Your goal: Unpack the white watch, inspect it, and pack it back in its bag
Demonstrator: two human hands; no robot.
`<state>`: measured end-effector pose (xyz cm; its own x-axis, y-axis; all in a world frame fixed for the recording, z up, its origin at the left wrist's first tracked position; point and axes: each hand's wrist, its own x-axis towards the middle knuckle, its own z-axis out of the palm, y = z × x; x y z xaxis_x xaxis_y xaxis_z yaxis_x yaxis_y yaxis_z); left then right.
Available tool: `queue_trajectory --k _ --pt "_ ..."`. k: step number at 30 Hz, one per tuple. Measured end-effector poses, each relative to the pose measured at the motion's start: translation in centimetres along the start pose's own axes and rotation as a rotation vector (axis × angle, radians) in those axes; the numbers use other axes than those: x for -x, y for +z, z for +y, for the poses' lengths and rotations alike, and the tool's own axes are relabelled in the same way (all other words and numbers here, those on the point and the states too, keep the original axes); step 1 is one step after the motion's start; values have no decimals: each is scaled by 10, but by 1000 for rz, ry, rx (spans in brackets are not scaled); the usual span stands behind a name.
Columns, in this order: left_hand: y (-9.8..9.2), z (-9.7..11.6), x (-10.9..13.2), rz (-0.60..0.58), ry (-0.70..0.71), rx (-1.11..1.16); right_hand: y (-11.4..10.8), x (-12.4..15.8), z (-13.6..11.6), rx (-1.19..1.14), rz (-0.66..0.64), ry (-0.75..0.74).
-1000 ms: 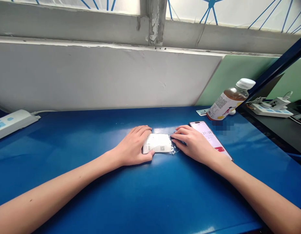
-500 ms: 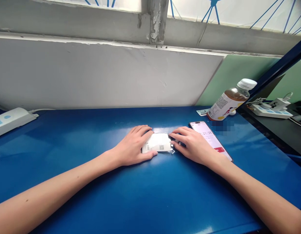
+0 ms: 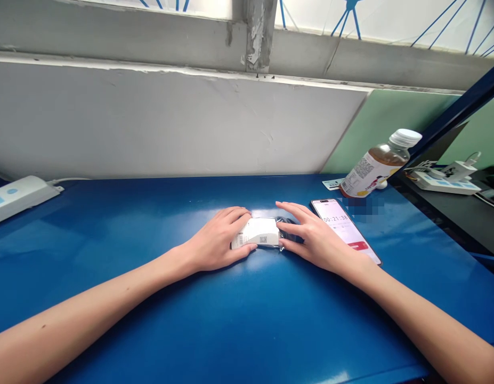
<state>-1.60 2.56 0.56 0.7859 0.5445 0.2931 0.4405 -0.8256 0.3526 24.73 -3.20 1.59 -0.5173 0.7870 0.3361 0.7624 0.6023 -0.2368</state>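
Note:
A small white box (image 3: pixel 262 232) with a printed code lies on the blue table in what looks like a clear plastic bag (image 3: pixel 285 226). My left hand (image 3: pixel 218 239) is closed around the box's left end, thumb along the near side and fingers over the far side. At the other end, my right hand (image 3: pixel 313 232) has its fingers spread. Its thumb and one finger reach the loose plastic by the box's right edge, while another finger is raised and stretched out. Part of the bag is hidden behind the right fingers.
A phone (image 3: pixel 345 226) showing a timer lies beside my right hand. Behind it stands a drink bottle (image 3: pixel 374 165) with a white cap, near a small card (image 3: pixel 332 184). One power strip (image 3: pixel 25 197) sits at the left, another (image 3: pixel 444 180) at the right.
My right fingers have spread apart at the bag's end, where they were closer together before. The box has shifted slightly left, with my left hand still on it.

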Motion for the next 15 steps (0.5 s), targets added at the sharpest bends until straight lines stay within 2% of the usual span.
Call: queue_trajectory --k 4,15 --pt "0 0 1 -2 14 5 2 0 -1 -53 26 2" --pt "1 -1 1 -23 15 -43 7 2 -5 -154 -6 52"
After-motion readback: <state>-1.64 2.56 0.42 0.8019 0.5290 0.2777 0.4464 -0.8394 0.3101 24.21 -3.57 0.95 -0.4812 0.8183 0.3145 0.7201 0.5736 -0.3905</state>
